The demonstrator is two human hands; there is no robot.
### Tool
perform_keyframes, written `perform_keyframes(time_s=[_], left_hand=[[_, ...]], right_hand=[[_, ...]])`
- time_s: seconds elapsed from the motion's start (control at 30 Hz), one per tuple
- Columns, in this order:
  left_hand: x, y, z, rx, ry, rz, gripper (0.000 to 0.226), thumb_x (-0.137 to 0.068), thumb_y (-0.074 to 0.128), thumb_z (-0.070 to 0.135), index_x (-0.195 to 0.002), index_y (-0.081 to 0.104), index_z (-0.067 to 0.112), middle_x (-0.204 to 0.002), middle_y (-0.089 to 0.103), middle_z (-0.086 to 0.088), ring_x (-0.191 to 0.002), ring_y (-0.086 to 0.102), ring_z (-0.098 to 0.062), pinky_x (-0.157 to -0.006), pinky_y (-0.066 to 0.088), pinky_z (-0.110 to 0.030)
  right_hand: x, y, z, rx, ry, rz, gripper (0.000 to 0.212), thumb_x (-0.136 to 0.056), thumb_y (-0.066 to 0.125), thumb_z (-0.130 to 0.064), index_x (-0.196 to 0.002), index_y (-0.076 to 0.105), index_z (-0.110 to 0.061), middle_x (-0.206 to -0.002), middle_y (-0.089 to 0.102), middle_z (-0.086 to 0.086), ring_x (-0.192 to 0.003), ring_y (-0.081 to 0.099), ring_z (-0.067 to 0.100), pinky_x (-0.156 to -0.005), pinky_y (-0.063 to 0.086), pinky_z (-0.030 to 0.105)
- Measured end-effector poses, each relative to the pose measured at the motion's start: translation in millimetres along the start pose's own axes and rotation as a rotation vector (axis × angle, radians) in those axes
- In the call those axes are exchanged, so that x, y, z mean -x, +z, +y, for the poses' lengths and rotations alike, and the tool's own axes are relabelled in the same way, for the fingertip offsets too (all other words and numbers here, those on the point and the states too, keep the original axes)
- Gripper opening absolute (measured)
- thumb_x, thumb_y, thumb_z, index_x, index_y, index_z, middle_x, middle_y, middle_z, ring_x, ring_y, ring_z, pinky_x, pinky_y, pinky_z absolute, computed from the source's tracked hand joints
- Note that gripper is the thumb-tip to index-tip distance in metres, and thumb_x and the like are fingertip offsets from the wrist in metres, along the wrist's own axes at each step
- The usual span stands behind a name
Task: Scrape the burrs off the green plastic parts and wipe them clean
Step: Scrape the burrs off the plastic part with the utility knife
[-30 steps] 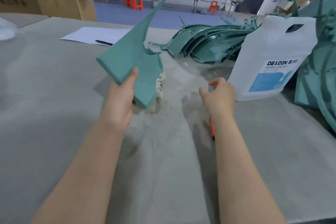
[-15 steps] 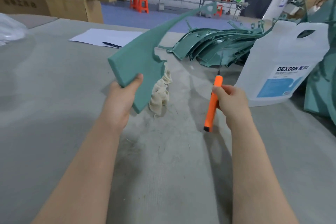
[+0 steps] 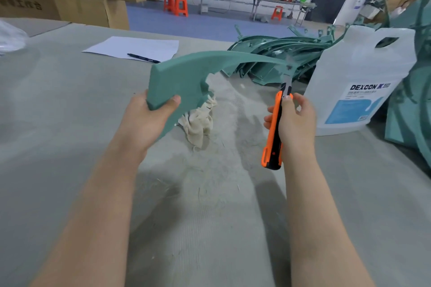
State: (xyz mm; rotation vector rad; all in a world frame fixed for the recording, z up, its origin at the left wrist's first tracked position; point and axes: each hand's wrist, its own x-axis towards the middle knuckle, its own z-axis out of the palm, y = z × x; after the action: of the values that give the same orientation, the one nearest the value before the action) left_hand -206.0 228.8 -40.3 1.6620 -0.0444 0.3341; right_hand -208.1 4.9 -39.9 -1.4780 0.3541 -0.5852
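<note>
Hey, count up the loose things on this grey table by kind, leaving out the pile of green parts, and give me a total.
Green plastic part, held in the left hand: 1
Orange utility knife, held in the right hand: 1
Rag: 1
White jug: 1
Paper sheet: 1
Pen: 1
Total: 6

Both my bare forearms reach forward over the table, my left hand (image 3: 149, 119) gripping the green part (image 3: 186, 79) by its wide end, thumb on top, my right hand (image 3: 295, 121) curled round the orange knife (image 3: 274, 133), blade up.
</note>
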Motion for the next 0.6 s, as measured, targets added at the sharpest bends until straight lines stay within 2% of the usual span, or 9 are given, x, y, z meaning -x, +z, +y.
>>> perform_keyframes(time_s=[0.03, 0.1, 0.2, 0.27, 0.33, 0.43, 0.47, 0.57, 0.6], left_hand=[[0.2, -0.6, 0.5, -0.015, 0.016, 0.007, 0.02, -0.092, 0.062, 0.019, -0.078, 0.064, 0.032, -0.078, 0.066, 0.017, -0.077, 0.062, -0.01, -0.076, 0.051, -0.026], [1.5, -1.9, 1.4, -0.08, 0.062, -0.001, 0.018, -0.092, 0.061, 0.018, -0.08, 0.063, 0.03, -0.077, 0.065, 0.016, -0.07, 0.059, -0.004, -0.066, 0.047, -0.016], [1.2, -2.2, 2.1, -0.223, 0.154, 0.053, 0.014, -0.094, 0.058, 0.018, -0.084, 0.06, 0.027, -0.072, 0.06, 0.012, -0.063, 0.053, -0.004, -0.057, 0.039, -0.015], [0.1, -2.5, 1.2, -0.262, 0.193, 0.145, 0.02, -0.094, 0.056, 0.018, -0.078, 0.055, 0.029, -0.067, 0.055, 0.012, -0.06, 0.048, -0.002, -0.052, 0.035, -0.012], [-0.5, -3.6, 0.0, -0.292, 0.215, 0.18, 0.017, -0.094, 0.055, 0.016, -0.079, 0.055, 0.025, -0.066, 0.053, 0.01, -0.06, 0.047, -0.008, -0.053, 0.034, -0.014], [-1.1, -3.8, -2.8, -0.405, 0.215, 0.095, 0.01, -0.094, 0.054, 0.015, -0.092, 0.063, 0.019, -0.07, 0.057, 0.002, -0.069, 0.049, -0.021, -0.059, 0.035, -0.028], [-0.7, -3.1, -3.5, -0.441, 0.206, 0.05, 0.011, -0.094, 0.055, 0.015, -0.095, 0.063, 0.022, -0.069, 0.057, 0.005, -0.071, 0.05, -0.021, -0.059, 0.037, -0.027], [-0.4, -1.0, -7.1, -0.519, 0.176, -0.056, 0.015, -0.094, 0.056, 0.015, -0.098, 0.065, 0.026, -0.07, 0.055, 0.013, -0.072, 0.05, -0.019, -0.056, 0.034, -0.006], [-0.9, -1.3, -8.1, -0.528, 0.159, -0.075, 0.014, -0.094, 0.056, 0.015, -0.098, 0.066, 0.024, -0.071, 0.055, 0.013, -0.072, 0.051, -0.019, -0.056, 0.033, -0.006]], right_hand=[[-0.2, 0.2, 0.7, 0.02, 0.014, 0.002, 0.041, -0.102, 0.042, -0.024, -0.142, 0.036, -0.016, -0.087, 0.065, 0.005, -0.047, 0.059, 0.003, -0.05, 0.051, 0.017], [-0.5, 0.9, 2.0, 0.044, 0.044, -0.003, 0.047, -0.103, 0.041, -0.023, -0.148, 0.027, -0.018, -0.088, 0.064, 0.005, -0.049, 0.059, 0.006, -0.049, 0.051, 0.018], [0.6, 0.8, 2.3, 0.121, 0.169, -0.141, 0.041, -0.104, 0.039, -0.019, -0.145, 0.033, -0.018, -0.086, 0.061, 0.008, -0.053, 0.057, 0.014, -0.048, 0.052, 0.022], [3.7, 3.8, 3.8, 0.141, 0.253, -0.254, 0.038, -0.103, 0.04, -0.017, -0.141, 0.037, -0.018, -0.085, 0.061, 0.01, -0.051, 0.055, 0.014, -0.044, 0.051, 0.021], [5.9, 8.4, 4.1, 0.095, 0.212, -0.219, 0.036, -0.104, 0.039, -0.017, -0.139, 0.039, -0.018, -0.084, 0.061, 0.009, -0.049, 0.054, 0.013, -0.044, 0.051, 0.02], [0.4, 7.3, 4.2, 0.007, 0.048, -0.041, 0.031, -0.104, 0.038, -0.021, -0.135, 0.043, -0.019, -0.087, 0.062, 0.006, -0.046, 0.056, 0.007, -0.048, 0.052, 0.02], [-2.2, 5.2, 4.9, -0.022, 0.041, -0.023, 0.031, -0.104, 0.039, -0.02, -0.134, 0.044, -0.02, -0.086, 0.063, 0.006, -0.046, 0.056, 0.006, -0.048, 0.051, 0.02], [-6.9, 0.6, 11.0, -0.08, 0.174, -0.076, 0.034, -0.104, 0.039, -0.016, -0.138, 0.043, -0.016, -0.084, 0.063, 0.009, -0.049, 0.056, 0.011, -0.047, 0.05, 0.021], [-7.2, 0.3, 13.2, -0.077, 0.225, -0.097, 0.036, -0.103, 0.04, -0.015, -0.139, 0.044, -0.014, -0.084, 0.063, 0.01, -0.05, 0.055, 0.013, -0.046, 0.049, 0.022]])
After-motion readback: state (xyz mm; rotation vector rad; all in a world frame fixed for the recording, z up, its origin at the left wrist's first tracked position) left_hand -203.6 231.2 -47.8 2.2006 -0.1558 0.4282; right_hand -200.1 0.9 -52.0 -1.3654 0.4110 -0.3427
